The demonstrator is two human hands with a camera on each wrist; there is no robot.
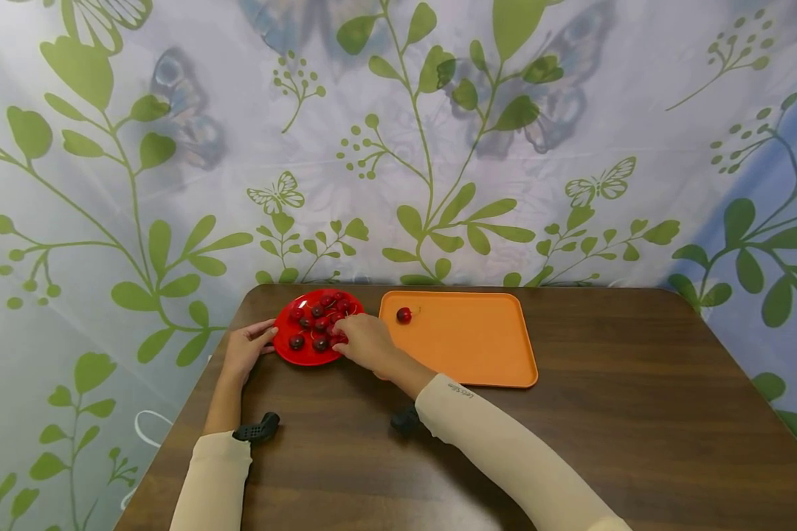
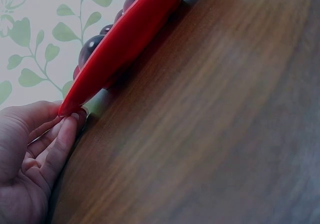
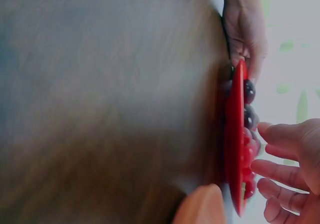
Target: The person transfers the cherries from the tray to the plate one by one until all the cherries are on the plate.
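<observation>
A round red plate [image 1: 310, 358] bears several dark red cherries [image 1: 297, 341] at the table's far left. My left hand [image 1: 242, 350] holds the plate's left rim; in the left wrist view the rim lies between thumb and fingers [image 2: 64, 136]. Over the plate's right side reaches my right hand [image 1: 370, 345]. Its thumb and fingers are spread apart beside the cherries in the right wrist view, with no cherry seen between them. Whether a fingertip touches one, I cannot tell. A single cherry [image 1: 404, 315] with a stem lies on the orange tray [image 1: 468, 339], near its upper left corner.
The tray stands just right of the plate on the brown wooden table [image 1: 611, 383], and my right forearm passes over its lower left corner. Behind the table's far edge hangs a leaf-and-butterfly patterned cloth [image 1: 332, 184]. Black wrist devices [image 1: 259, 428] sit on both arms.
</observation>
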